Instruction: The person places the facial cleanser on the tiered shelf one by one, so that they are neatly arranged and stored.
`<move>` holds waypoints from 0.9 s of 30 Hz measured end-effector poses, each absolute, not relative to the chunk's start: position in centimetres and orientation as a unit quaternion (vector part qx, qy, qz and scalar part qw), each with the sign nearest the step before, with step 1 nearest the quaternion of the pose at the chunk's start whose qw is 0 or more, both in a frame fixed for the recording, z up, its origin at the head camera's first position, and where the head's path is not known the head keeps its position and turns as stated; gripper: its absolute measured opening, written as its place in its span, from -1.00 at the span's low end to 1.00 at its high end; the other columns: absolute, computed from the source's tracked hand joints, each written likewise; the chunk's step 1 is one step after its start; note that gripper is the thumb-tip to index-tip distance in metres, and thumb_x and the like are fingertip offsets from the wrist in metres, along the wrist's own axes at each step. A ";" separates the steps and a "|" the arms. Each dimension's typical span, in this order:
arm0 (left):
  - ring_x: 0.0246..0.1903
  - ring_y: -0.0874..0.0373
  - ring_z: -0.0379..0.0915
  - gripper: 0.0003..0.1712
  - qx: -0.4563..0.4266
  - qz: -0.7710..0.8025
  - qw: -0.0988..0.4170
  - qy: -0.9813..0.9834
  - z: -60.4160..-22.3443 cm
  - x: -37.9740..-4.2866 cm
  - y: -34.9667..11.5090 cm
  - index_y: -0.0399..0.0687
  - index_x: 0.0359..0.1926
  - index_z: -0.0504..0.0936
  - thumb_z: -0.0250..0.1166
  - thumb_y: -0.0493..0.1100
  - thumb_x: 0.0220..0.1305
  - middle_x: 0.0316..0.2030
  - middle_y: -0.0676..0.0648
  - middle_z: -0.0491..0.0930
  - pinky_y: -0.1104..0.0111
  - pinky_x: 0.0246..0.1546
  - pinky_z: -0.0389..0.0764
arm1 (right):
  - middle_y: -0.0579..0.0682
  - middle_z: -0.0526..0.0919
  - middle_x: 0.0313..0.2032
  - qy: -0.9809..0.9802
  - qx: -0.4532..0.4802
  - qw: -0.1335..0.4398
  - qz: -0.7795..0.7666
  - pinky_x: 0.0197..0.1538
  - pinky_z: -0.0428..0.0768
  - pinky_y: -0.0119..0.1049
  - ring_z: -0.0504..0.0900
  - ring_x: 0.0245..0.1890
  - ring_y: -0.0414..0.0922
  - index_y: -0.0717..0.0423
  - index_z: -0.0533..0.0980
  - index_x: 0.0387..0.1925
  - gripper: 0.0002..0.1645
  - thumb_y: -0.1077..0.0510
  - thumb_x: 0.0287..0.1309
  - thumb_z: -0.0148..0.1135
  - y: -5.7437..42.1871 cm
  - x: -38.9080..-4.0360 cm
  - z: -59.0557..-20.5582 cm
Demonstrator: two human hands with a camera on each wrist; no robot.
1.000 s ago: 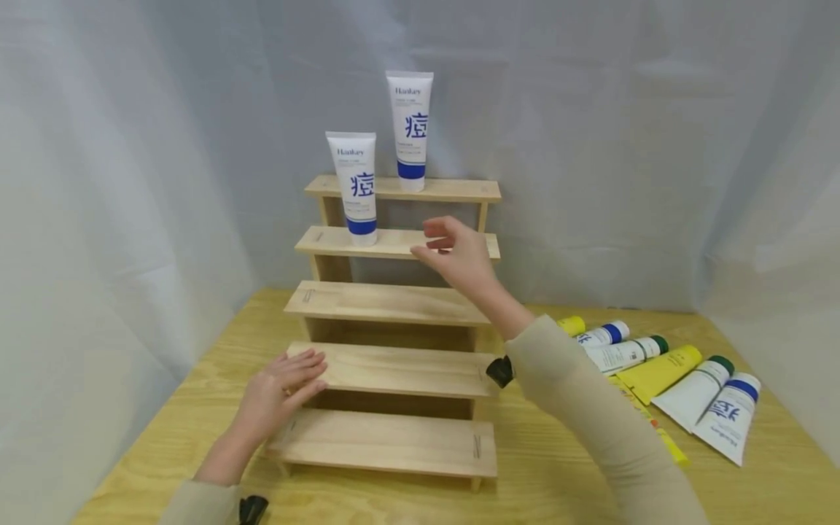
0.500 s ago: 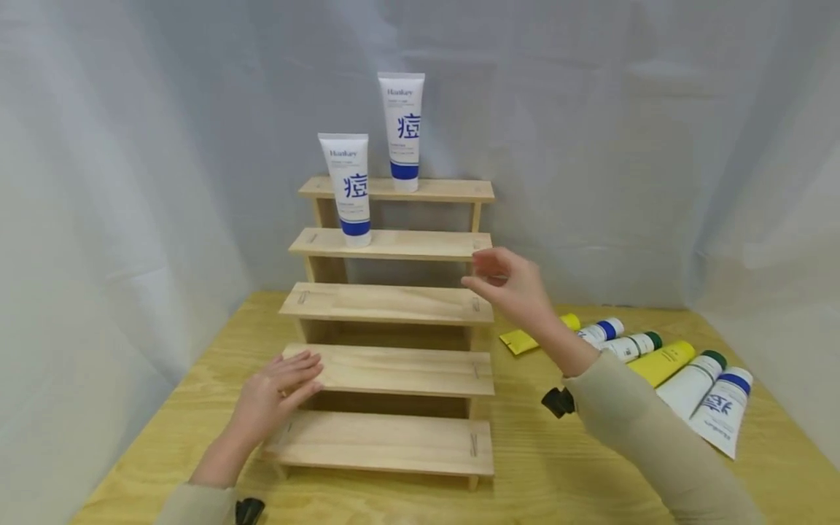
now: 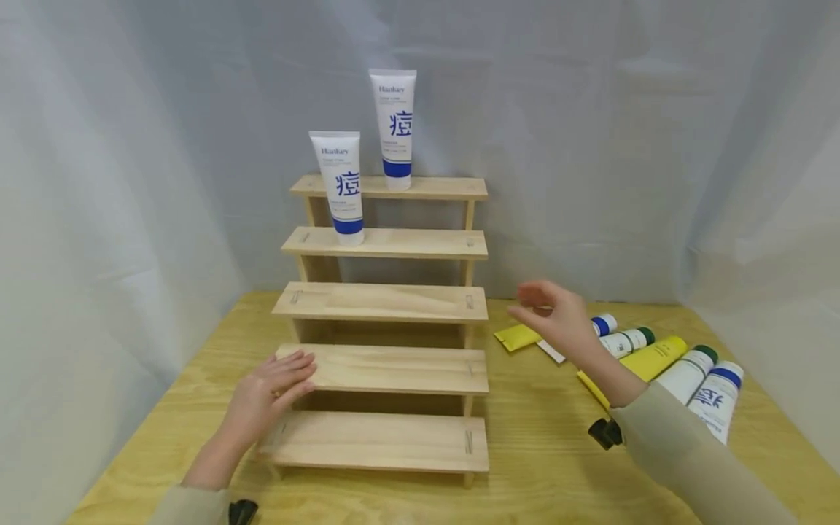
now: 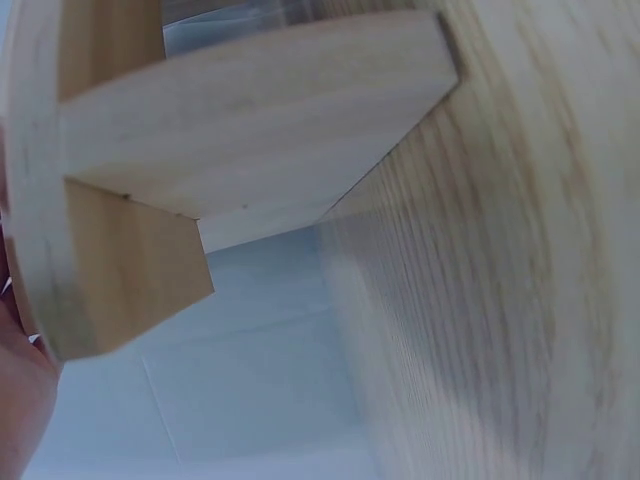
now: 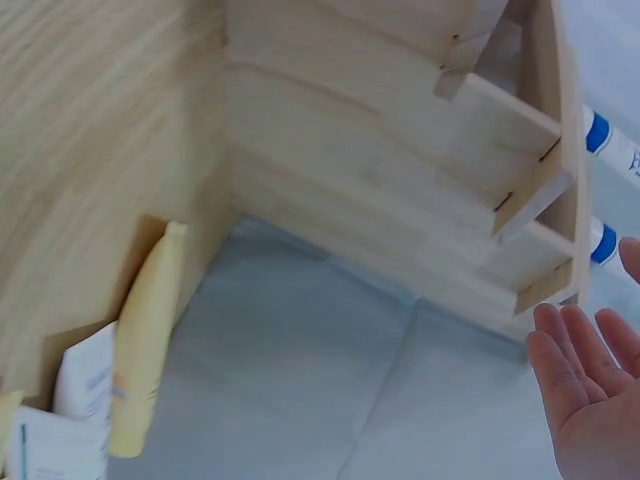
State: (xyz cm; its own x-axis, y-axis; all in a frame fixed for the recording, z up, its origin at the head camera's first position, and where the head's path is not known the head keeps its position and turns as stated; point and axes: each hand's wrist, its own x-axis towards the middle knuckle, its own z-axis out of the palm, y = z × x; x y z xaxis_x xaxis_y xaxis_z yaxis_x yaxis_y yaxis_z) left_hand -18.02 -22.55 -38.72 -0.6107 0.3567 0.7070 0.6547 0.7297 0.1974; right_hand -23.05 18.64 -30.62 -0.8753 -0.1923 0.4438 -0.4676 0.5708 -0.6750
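My left hand (image 3: 265, 394) rests with its fingers on the left end of the second-lowest step of a wooden step rack (image 3: 387, 368). In the left wrist view part of that hand shows at the left edge beside the rack's wood. My right hand (image 3: 554, 313) is in the air to the right of the rack, fingers loosely bent, holding nothing. Two white squeeze tubes with blue bands stand upright on their caps: one tube (image 3: 396, 131) on the top step, the other tube (image 3: 339, 186) on the step below, toward the left. The right wrist view shows the right hand's fingers (image 5: 570, 370) apart.
On the table (image 3: 538, 452) to the right lie several tubes in a row: a yellow tube (image 3: 518, 337) near the rack, another yellow tube (image 3: 656, 357), a green-capped white tube (image 3: 685, 375) and a blue-capped white tube (image 3: 717, 397). A pale curtain (image 3: 590, 146) hangs behind.
My right hand has moved from near the second-highest step, right and down toward the lying tubes. The left hand stays on its step. The view has shifted slightly.
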 end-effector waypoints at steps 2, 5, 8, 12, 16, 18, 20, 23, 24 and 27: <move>-0.09 -0.03 0.46 -0.67 -0.292 -0.221 0.334 -0.869 -38.8 -18.0 -22.6 -0.23 -0.24 0.63 0.35 -0.18 -0.11 -0.14 -0.12 0.57 0.39 0.22 0.06 | 0.19 0.55 -0.13 -0.879 0.179 0.164 0.410 -0.11 0.54 -0.08 0.54 -0.16 0.03 0.24 0.44 -0.07 -0.54 0.09 0.00 0.28 19.4 -22.9 -31.0; -0.07 0.00 0.45 -0.66 -0.295 -0.219 0.337 -0.867 -39.0 -18.2 -22.8 -0.22 -0.24 0.63 0.34 -0.15 -0.09 -0.14 -0.11 0.57 0.44 0.23 0.02 | 0.22 0.55 -0.14 -0.886 0.173 0.169 0.395 -0.12 0.54 -0.05 0.55 -0.18 0.06 0.27 0.43 -0.07 -0.53 0.09 0.01 0.27 20.4 -22.6 -31.6; -0.06 0.03 0.45 -0.66 -0.299 -0.219 0.340 -0.864 -39.2 -18.4 -22.9 -0.22 -0.24 0.63 0.31 -0.11 -0.05 -0.14 -0.11 0.57 0.46 0.23 0.01 | 0.24 0.56 -0.16 -0.888 0.171 0.173 0.389 -0.15 0.55 -0.05 0.56 -0.20 0.08 0.29 0.43 -0.07 -0.53 0.10 0.01 0.27 21.3 -22.2 -32.2; -0.06 0.06 0.44 -0.65 -0.300 -0.222 0.343 -0.862 -39.2 -18.4 -22.9 -0.23 -0.24 0.64 0.30 -0.08 -0.03 -0.14 -0.11 0.57 0.48 0.22 0.00 | 0.24 0.56 -0.17 -0.891 0.170 0.174 0.384 -0.18 0.57 -0.08 0.57 -0.23 0.07 0.31 0.43 -0.08 -0.54 0.11 0.01 0.27 22.5 -21.8 -33.0; -0.03 0.11 0.43 -0.65 -0.298 -0.225 0.341 -0.863 -39.2 -18.4 -22.9 -0.23 -0.23 0.63 0.31 -0.10 -0.05 -0.14 -0.10 0.57 0.49 0.22 0.01 | 0.23 0.57 -0.21 -0.898 0.162 0.174 0.371 -0.20 0.57 -0.07 0.58 -0.25 0.06 0.31 0.44 -0.12 -0.55 0.09 0.02 0.26 23.6 -21.4 -33.7; -0.03 0.12 0.42 -0.65 -0.297 -0.226 0.341 -0.863 -39.2 -18.4 -22.9 -0.23 -0.23 0.63 0.32 -0.11 -0.05 -0.14 -0.10 0.57 0.49 0.22 0.01 | 0.22 0.57 -0.22 -0.902 0.157 0.172 0.364 -0.20 0.57 -0.06 0.57 -0.24 0.06 0.30 0.43 -0.14 -0.56 0.07 0.03 0.25 24.2 -21.2 -33.9; -0.03 0.13 0.42 -0.65 -0.297 -0.228 0.342 -0.862 -39.1 -18.4 -22.9 -0.23 -0.24 0.64 0.32 -0.11 -0.06 -0.14 -0.10 0.57 0.49 0.22 0.02 | 0.22 0.57 -0.23 -0.908 0.148 0.169 0.354 -0.21 0.57 -0.06 0.57 -0.25 0.07 0.29 0.44 -0.14 -0.56 0.05 0.03 0.25 24.7 -21.0 -34.2; -0.04 0.12 0.43 -0.66 -0.298 -0.229 0.344 -0.860 -39.1 -18.3 -22.8 -0.23 -0.24 0.64 0.33 -0.12 -0.07 -0.14 -0.10 0.57 0.48 0.22 0.04 | 0.23 0.56 -0.21 -0.918 0.130 0.155 0.340 -0.19 0.57 -0.05 0.56 -0.23 0.08 0.29 0.43 -0.13 -0.56 0.05 0.04 0.24 25.5 -20.5 -34.6; -0.05 0.11 0.44 -0.66 -0.299 -0.229 0.344 -0.860 -39.0 -18.3 -22.8 -0.23 -0.24 0.64 0.33 -0.12 -0.08 -0.15 -0.10 0.57 0.46 0.21 0.06 | 0.24 0.56 -0.20 -0.922 0.123 0.148 0.337 -0.18 0.56 -0.05 0.56 -0.22 0.08 0.29 0.43 -0.13 -0.56 0.05 0.05 0.24 25.7 -20.4 -34.7; -0.04 0.12 0.43 -0.65 -0.298 -0.229 0.344 -0.860 -39.0 -18.3 -22.7 -0.23 -0.24 0.64 0.33 -0.12 -0.07 -0.14 -0.10 0.57 0.44 0.21 0.08 | 0.24 0.54 -0.16 -0.931 0.101 0.128 0.326 -0.14 0.55 -0.04 0.53 -0.19 0.10 0.29 0.42 -0.11 -0.53 0.03 0.06 0.22 26.5 -19.9 -35.1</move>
State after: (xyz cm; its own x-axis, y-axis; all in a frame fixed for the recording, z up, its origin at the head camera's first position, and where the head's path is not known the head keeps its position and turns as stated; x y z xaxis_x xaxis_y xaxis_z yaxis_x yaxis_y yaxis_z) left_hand -18.26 -22.68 -38.97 -0.5850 0.3563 0.7286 0.6709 0.7173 0.1880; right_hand -19.90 26.54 -35.13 -0.9469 -0.1047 0.3041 -0.2715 0.7673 -0.5811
